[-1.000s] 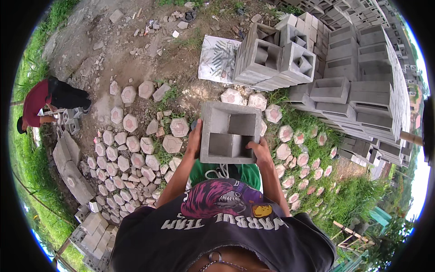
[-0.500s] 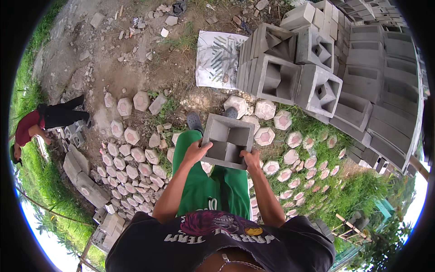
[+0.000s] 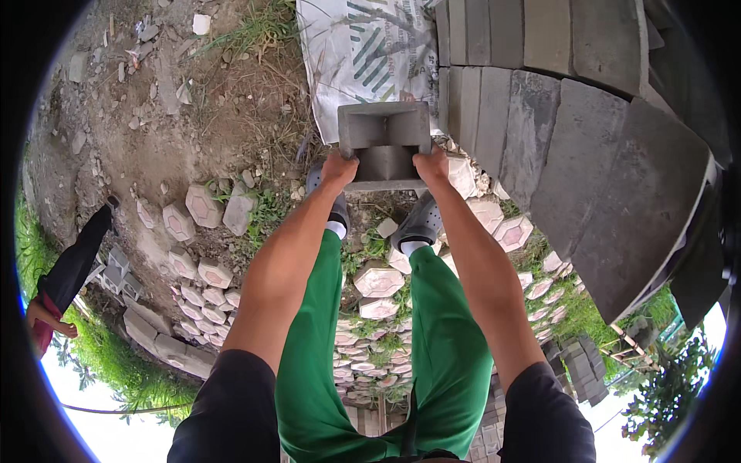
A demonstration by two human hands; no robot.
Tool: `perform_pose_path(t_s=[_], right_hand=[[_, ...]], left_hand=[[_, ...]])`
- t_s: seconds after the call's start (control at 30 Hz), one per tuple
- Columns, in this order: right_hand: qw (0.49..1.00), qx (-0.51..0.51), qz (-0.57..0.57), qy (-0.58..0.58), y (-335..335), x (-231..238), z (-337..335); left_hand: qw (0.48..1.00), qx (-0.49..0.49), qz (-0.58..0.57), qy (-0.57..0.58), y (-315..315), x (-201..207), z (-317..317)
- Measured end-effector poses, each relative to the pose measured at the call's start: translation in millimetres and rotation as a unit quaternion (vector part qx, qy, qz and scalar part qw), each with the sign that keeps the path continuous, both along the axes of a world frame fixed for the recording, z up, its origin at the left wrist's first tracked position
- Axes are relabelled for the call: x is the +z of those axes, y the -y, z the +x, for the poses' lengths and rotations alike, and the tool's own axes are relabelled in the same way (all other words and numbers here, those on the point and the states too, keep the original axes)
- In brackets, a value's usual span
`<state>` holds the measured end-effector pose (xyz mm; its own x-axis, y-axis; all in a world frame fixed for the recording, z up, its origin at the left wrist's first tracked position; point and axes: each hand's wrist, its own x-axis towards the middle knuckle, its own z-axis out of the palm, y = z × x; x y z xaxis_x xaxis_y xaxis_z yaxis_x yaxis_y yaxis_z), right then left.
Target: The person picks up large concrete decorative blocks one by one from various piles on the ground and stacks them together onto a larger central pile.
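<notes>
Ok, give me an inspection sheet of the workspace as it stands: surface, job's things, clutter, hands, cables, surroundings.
Surface: bare dirt and patchy grass, with hexagonal paving stones laid underfoot.
Job's things: one grey hollow concrete block, held out in front at arm's length, opening facing the camera.
Clutter: loose stones and rubble on the dirt; a white printed sack lying flat beside the stack.
Hands: left hand grips the block's lower left edge, right hand its lower right edge.
Cables: a thin dark line across the grass at lower left; cable or not, cannot tell.
Surroundings: stack of grey concrete blocks close on the right; another person at far left; more blocks in a row on the grass.
</notes>
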<state>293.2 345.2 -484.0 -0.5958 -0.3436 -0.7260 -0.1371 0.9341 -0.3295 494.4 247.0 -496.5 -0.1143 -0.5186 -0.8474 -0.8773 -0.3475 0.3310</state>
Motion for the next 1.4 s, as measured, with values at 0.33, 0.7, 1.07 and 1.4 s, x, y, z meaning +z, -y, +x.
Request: perform_pose_path(t_s=[0.33,0.7,1.07,1.4], right_hand=[[0.995,0.03,-0.065,-0.069,62,-101,-30],[0.848,-0.484,-0.018,0.215,7,-81,29],[0.715,-0.53,-0.278,0.361,-10,-106,41],[0.742,-0.58,-0.17,0.292,19,-98,13]], left_hand=[[0.994,0.028,-0.104,-0.003,34,-105,-38],[0.996,-0.061,-0.048,0.034,73,-90,-65],[0.985,-0.1,-0.113,-0.086,62,-72,-70],[0.973,-0.164,-0.086,-0.135,84,-103,-70]])
